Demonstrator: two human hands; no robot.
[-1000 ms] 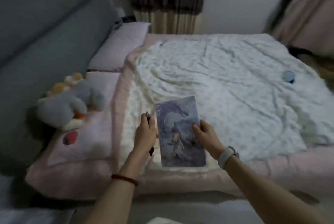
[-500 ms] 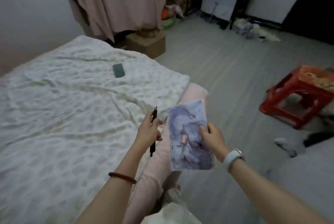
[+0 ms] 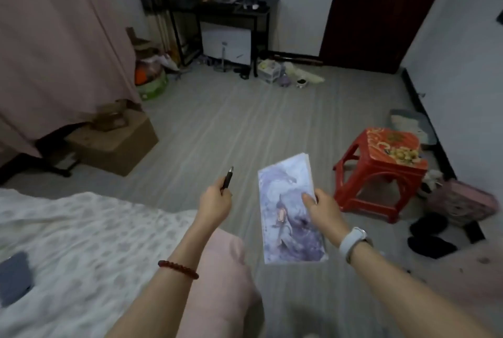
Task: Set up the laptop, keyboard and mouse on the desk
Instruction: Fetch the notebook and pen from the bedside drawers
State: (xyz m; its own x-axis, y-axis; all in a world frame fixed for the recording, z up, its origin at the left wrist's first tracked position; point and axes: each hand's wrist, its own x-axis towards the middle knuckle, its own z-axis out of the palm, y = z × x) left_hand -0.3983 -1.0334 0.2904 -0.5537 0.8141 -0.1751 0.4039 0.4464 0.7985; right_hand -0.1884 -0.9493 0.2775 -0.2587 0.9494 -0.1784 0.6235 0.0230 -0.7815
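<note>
**Carrying a pen and a notebook toward the desk**

Head view: we are facing a black desk (image 3: 226, 12) in the upper middle of the frame, well apart from us across a grey plank floor. Our left hand (image 3: 215, 203), at centre frame, is clenching its fingers round a dark pen (image 3: 227, 181) that is pointing up and away. Our right hand (image 3: 322, 208), just right of centre, is pinching a notebook with a pale violet illustrated cover (image 3: 290, 211), thumb on the cover, the rest of the fingers hidden beneath.

We are judging that this step is about bringing these small items over. To do it well, we are keeping the notebook flat and steering left of the red plastic stool (image 3: 381, 171) at the right of the frame and right of the cardboard box (image 3: 115, 144) at the left. We are also aiming for a bare patch of desktop, since cables and small objects, too blurred to name, are crowding it.

We are not seeing a laptop, keyboard or mouse clearly anywhere; whether any is lying among the desk clutter we cannot tell.

Counting: one pen, one notebook, one stool, one box, one desk, one dark phone-like slab (image 3: 13, 277) on the bed (image 3: 81, 242) at the lower left, and two dark slippers (image 3: 430, 237) at the lower right.
</note>
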